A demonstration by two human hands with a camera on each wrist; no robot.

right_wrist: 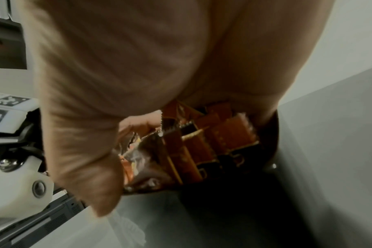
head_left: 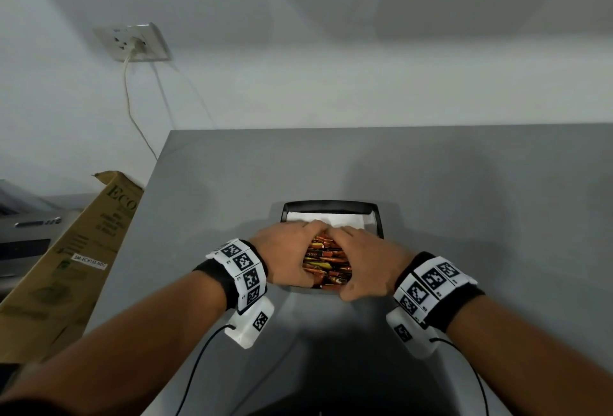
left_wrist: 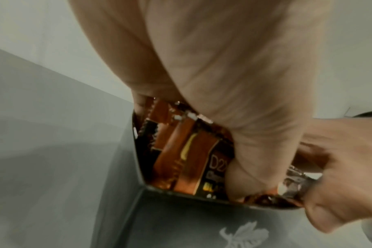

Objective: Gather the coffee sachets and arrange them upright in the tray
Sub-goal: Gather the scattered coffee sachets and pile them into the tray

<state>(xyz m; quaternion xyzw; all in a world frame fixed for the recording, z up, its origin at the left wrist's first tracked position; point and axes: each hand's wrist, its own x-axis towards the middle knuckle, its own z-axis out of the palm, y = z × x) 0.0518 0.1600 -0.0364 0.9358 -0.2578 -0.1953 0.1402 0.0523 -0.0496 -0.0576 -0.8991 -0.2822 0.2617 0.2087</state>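
A black tray [head_left: 331,206] sits on the grey table, its far part lined with white paper [head_left: 345,218]. Several orange-brown coffee sachets [head_left: 326,263] stand bunched in its near part. My left hand [head_left: 285,251] cups the bundle's left side, fingers curled over the far end and thumb at the near end. My right hand [head_left: 365,259] cups the right side the same way. The left wrist view has the sachets [left_wrist: 185,151] upright against the tray wall [left_wrist: 138,157] under my left hand [left_wrist: 234,83]. In the right wrist view my right hand [right_wrist: 138,67] arches over the sachets [right_wrist: 202,137].
A brown cardboard box [head_left: 73,259] leans by the table's left edge, with a grey machine [head_left: 23,233] behind it. A wall socket [head_left: 134,42] and its white cable hang on the wall. Bare grey tabletop [head_left: 497,200] surrounds the tray.
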